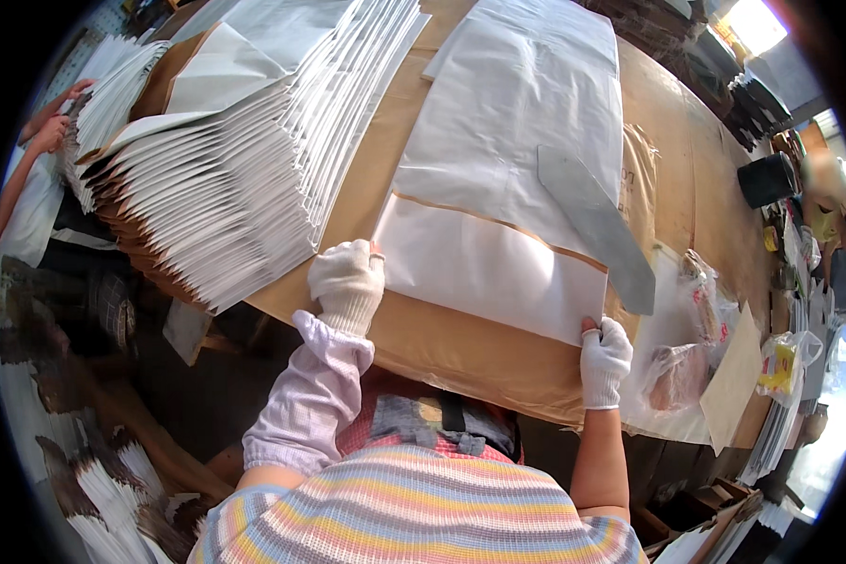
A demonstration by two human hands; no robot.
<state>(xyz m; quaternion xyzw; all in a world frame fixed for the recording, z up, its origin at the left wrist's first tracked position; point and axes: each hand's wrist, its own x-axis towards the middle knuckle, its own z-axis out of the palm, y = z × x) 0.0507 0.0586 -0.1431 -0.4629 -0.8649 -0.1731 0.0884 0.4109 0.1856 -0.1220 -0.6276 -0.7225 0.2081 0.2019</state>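
Observation:
A long white paper bag (526,103) lies in front of me with its near end folded into a flap (493,268) edged in brown. My left hand (346,287), in a white glove with bare fingertips, is closed at the flap's left edge, its fingers partly hidden. My right hand (604,364), gloved the same way, pinches the flap's near right corner, thumb on top. On the bag's right side rests a flat grey plate (597,230) with a slanted end, touched by neither hand.
A big fanned stack of white folded bags (226,179) fills the table's left side. Another person's hands (52,132) hold papers beyond it. Brown paper (461,348) covers the table. Clear plastic bags (681,371) and a beige sheet (735,381) lie at right, near a dark container (766,180).

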